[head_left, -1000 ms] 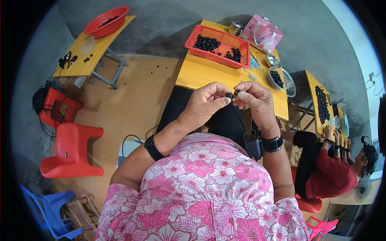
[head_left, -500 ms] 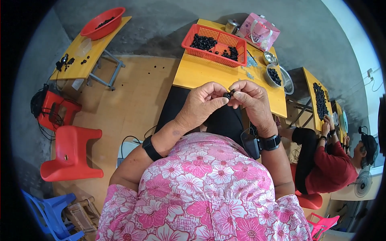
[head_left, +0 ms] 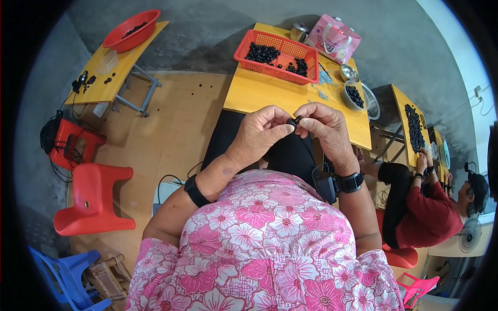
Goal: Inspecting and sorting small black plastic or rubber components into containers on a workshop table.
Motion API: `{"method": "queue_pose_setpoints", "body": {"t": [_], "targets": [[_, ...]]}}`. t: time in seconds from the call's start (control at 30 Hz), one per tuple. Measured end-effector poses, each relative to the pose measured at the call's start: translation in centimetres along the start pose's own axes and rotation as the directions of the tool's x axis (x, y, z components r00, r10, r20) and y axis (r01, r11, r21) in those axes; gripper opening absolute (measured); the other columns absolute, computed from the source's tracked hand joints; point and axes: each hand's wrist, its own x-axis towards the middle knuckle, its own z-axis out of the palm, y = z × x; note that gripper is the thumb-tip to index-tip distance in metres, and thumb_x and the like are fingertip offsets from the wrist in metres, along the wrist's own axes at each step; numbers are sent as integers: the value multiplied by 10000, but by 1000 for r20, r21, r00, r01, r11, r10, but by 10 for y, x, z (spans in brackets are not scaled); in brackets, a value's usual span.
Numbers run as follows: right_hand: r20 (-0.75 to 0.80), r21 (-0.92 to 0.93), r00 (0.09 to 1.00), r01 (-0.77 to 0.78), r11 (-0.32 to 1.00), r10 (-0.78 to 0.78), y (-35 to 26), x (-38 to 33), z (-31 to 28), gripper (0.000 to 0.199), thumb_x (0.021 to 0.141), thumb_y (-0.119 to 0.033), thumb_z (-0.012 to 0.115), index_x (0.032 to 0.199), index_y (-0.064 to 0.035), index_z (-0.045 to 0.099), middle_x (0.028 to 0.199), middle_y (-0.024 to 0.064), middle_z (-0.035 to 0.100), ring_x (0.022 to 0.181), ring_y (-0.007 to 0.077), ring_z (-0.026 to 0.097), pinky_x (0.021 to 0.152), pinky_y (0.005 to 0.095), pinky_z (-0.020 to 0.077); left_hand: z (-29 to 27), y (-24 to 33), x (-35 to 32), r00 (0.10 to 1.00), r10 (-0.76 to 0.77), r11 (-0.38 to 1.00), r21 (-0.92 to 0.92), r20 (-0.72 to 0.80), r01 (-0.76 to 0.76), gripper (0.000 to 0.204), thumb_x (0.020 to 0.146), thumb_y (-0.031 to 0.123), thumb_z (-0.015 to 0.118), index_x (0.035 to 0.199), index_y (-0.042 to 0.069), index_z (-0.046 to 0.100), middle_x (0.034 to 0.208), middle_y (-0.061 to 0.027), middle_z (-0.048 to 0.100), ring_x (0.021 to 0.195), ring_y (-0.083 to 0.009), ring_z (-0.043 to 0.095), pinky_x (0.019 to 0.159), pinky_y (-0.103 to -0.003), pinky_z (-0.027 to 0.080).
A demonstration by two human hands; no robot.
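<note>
Above my lap, my left hand (head_left: 264, 129) and my right hand (head_left: 325, 129) meet fingertip to fingertip. Both pinch a small round black part (head_left: 293, 122), each thumb pressed against its forefinger. The fingers cover much of the part, so its exact kind does not show. Beyond my hands, a red plastic basket (head_left: 282, 74) on the yellow table (head_left: 259, 93) holds two heaps of small black parts (head_left: 262, 53). To the right stands a clear bowl (head_left: 353, 96) full of similar black pieces.
A pink bag (head_left: 334, 37), a jar (head_left: 298, 32) and metal bowls (head_left: 348, 73) stand at the table's back right. On the right, a person in a red top (head_left: 428, 220) handles black parts at another table. Red stools (head_left: 94, 199) and a blue chair (head_left: 67, 277) stand left.
My hands hold nearly the same place, still pinching the black part, with only a slight shift of the fingers. The whole view has moved a little.
</note>
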Motion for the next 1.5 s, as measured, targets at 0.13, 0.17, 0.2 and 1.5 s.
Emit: {"method": "queue_pose_setpoints", "body": {"t": [0.13, 0.17, 0.2, 1.5], "targets": [[5, -15, 1000, 11, 1000, -11, 0, 1, 1, 116, 868, -63, 623, 961, 4, 635, 839, 16, 628, 704, 76, 572, 655, 205, 478, 0, 1, -1, 1000, 4, 999, -38, 5, -4, 131, 870, 101, 656, 958, 22, 600, 835, 34, 573, 750, -19, 506, 655, -168, 433], [7, -15, 1000, 11, 1000, -11, 0, 1, 1, 116, 868, -63, 623, 961, 4, 635, 839, 16, 628, 704, 76, 572, 655, 205, 478, 0, -1, -1, 1000, -5, 1000, -23, -3, 4, 134, 870, 105, 657, 960, 21, 603, 833, 33, 576, 747, -20, 507, 654, -168, 433], [9, -28, 1000, 14, 999, -14, 0, 1, 0, 113, 869, -63, 622, 958, 5, 634, 840, 17, 629, 701, 76, 572, 652, 205, 478, 0, -2, -1, 1000, -13, 1000, -9, -12, 13, 138, 870, 109, 659, 962, 21, 605, 832, 32, 578, 743, -20, 508, 653, -168, 433], [-201, 238, 976, 126, 963, -78, 52, -3, 17, 180, 873, -60, 612, 1021, 26, 669, 850, 76, 635, 705, 154, 611, 674, 250, 501, 1, -12, -7, 996, -13, 999, -53, -93, 8, 103, 887, 97, 628, 948, 15, 620, 854, -4, 628, 753, -39, 544, 653, -181, 443]]}}
